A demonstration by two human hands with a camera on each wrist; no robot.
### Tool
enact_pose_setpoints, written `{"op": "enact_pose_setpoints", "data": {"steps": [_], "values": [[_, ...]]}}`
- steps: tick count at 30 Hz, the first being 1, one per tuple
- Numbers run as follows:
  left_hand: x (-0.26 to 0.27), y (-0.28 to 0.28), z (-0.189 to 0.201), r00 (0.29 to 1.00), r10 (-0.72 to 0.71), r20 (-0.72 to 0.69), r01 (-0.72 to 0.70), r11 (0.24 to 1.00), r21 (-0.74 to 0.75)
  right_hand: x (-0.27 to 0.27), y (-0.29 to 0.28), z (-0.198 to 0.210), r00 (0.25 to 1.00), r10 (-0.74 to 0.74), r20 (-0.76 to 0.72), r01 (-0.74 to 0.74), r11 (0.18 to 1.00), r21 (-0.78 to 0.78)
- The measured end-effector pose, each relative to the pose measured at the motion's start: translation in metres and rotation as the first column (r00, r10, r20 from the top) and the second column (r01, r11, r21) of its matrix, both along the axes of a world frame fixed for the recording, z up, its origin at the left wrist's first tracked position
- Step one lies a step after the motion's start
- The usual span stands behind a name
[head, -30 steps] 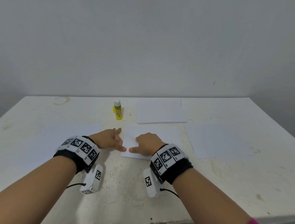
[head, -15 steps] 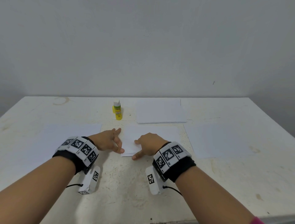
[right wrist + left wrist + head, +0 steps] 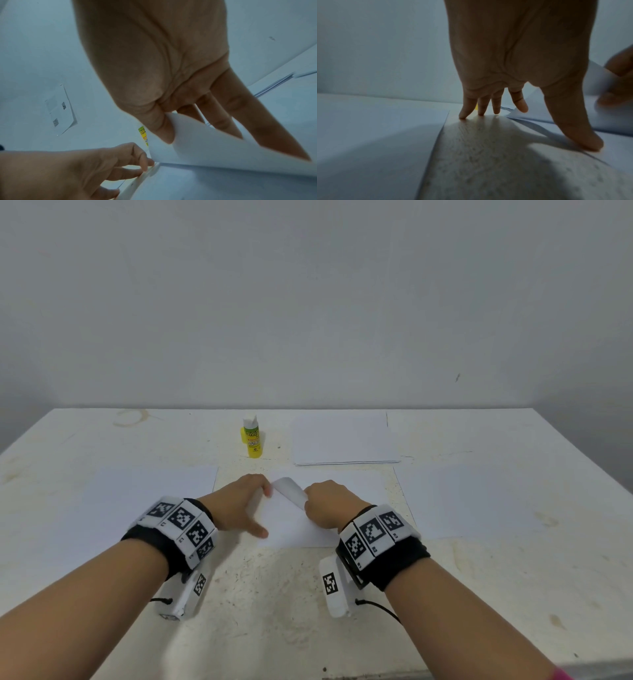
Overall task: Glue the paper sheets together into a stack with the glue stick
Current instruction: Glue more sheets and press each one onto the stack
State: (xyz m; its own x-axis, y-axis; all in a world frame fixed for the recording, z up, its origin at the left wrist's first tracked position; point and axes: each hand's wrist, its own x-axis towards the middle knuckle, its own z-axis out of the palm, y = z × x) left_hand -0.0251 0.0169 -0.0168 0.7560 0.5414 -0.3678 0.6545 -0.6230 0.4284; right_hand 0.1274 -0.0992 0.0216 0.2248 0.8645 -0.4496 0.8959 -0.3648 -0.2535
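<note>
Two white sheets lie stacked at the table's middle [image 3: 294, 529]. My right hand [image 3: 310, 498] pinches the top sheet's [image 3: 289, 487] left corner and curls it up off the lower one; in the right wrist view thumb and fingers [image 3: 188, 121] clamp the bent paper [image 3: 214, 151]. My left hand [image 3: 255, 510] stands spread beside them, its fingertips [image 3: 464, 116] on the bare table. Its thumb presses the lower sheet's [image 3: 616, 151] left edge. The green and yellow glue stick [image 3: 252, 438] stands upright and capped behind the hands.
A thicker pile of white paper [image 3: 344, 440] lies at the back, right of the glue stick. Single sheets lie flat to the left [image 3: 137, 491] and to the right [image 3: 472, 498]. The stained white table [image 3: 308, 611] meets a plain wall at its far edge.
My right hand has taken the top sheet's near left corner and peeled it up and away. The left hand shifted forward a little, its thumb still down on the sheet below.
</note>
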Motion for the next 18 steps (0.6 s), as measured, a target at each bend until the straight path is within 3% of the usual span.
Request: {"op": "enact_pose_setpoints", "data": {"steps": [9,18], "values": [[0.001,-0.006,0.006,0.962,-0.162,-0.22,0.204,0.961,0.188,0.0,-0.003,0.007,0.995,-0.043,-0.093,0.036,0.996,-0.077],[-0.003,-0.004,-0.001,0.978,-0.109,-0.18,0.138,0.978,0.158,-0.005,0.001,0.0,0.999,-0.027,-0.03,0.025,0.998,-0.054]]}}
